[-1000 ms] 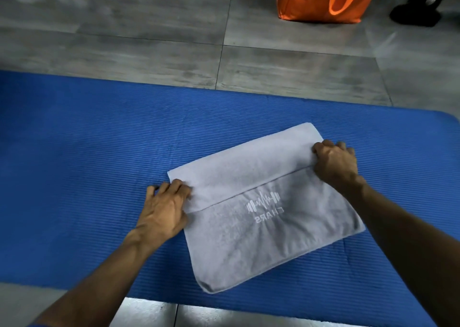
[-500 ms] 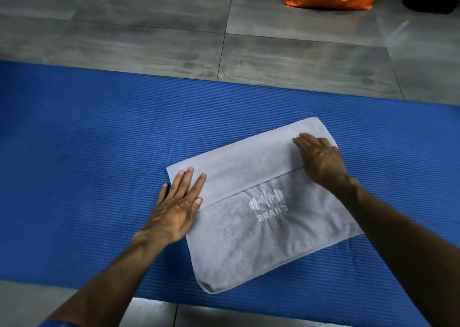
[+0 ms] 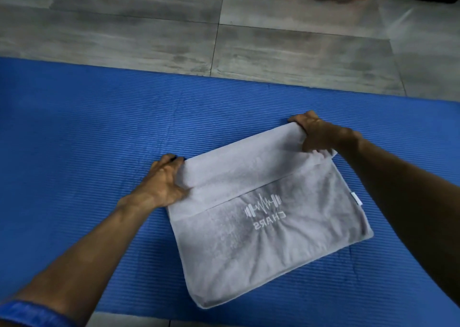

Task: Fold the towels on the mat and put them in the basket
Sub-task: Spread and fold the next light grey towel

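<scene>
While both my hands pinch the far corners of the grey towel [image 3: 268, 227] on the blue mat [image 3: 99, 132], left hand [image 3: 164, 182] and right hand [image 3: 316, 135] curled tight, uneven pulling could skew the fold; loose layers below my fingers [image 3: 296, 120] may slip apart.

Brightness: you are working in dim, flat indoor light; the blue mat [image 3: 99, 132] reads saturated, the grey floor tiles [image 3: 149, 32] dull.
Glare: a pale sheen streaks the tiles past the mat's far right corner.
Shadows: soft and weak; your forearms look dark, and a thin shadow hugs the grey towel [image 3: 268, 239] along its near edge.
Sharpness: the towel's printed logo is readable; the nap looks smeared and noisy.
Distortion: wide-angle bending curves the mat's far edge and stretches your arms at the lower corners.
</scene>
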Available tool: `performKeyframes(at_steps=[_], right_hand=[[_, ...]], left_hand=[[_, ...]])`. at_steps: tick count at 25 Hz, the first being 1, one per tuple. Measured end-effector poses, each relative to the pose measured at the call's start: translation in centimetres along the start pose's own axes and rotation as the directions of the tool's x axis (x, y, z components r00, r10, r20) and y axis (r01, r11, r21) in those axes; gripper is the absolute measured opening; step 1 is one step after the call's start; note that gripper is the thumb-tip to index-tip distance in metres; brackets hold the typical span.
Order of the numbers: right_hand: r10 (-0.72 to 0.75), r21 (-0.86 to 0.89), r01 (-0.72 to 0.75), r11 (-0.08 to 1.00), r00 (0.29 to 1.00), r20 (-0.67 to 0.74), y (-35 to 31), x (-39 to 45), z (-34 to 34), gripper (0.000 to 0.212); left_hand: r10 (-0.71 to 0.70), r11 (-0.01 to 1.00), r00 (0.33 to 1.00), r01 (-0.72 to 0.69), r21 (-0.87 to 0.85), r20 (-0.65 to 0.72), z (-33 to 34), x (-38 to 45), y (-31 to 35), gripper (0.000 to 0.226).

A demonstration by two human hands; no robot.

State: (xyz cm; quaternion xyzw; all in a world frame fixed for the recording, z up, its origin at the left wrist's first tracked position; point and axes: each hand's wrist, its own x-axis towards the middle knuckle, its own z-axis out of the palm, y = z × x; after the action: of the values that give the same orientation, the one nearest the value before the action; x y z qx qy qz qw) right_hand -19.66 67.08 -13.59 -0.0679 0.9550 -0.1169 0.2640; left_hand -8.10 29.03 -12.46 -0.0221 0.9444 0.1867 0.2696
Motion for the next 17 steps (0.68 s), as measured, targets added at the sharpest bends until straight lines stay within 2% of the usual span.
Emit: performKeyframes(at_steps=[4,7,9,12,14,17], right_hand=[[0.059,-0.048,-0.061,0.997,0.997,-0.052,0.0,-0.6,-0.5,0.060],[0.095,-0.063,-0.107,0.992,0.982,-0.165,-0.4,-1.9,-0.8,0.043],[0.124,-0.001,-0.128,0.992,0.956,-0.264,-0.4,-3.2,-0.9,0.030],[0.187,0.168,-0.128,0.977,0.894,-0.407,0.3,-6.4,-0.6,0.020],[0.158,0.220,-0.050,0.974,0.848,-0.506,0.8,-9.2,0.1,0.021],[0.118,0.325,0.107,0.940,0.789,-0.603,2.3,-13.3,2.1,0.020]], left_hand=[[-0.130,0.934,0.990,0.143,0.326,-0.064,-1.3,0.7,0.9,0.078],[-0.111,0.868,0.985,0.162,0.470,-0.136,-1.1,0.1,1.2,0.057],[-0.084,0.904,0.982,0.147,0.402,-0.170,-0.7,-0.7,1.1,0.043],[-0.036,0.997,0.962,0.053,0.057,-0.271,-0.7,-2.6,0.4,0.031],[0.042,0.989,0.940,-0.086,-0.117,-0.337,-0.6,-4.6,0.0,0.029],[0.195,0.940,0.889,-0.290,-0.182,-0.413,-0.3,-7.5,-0.9,0.028]])
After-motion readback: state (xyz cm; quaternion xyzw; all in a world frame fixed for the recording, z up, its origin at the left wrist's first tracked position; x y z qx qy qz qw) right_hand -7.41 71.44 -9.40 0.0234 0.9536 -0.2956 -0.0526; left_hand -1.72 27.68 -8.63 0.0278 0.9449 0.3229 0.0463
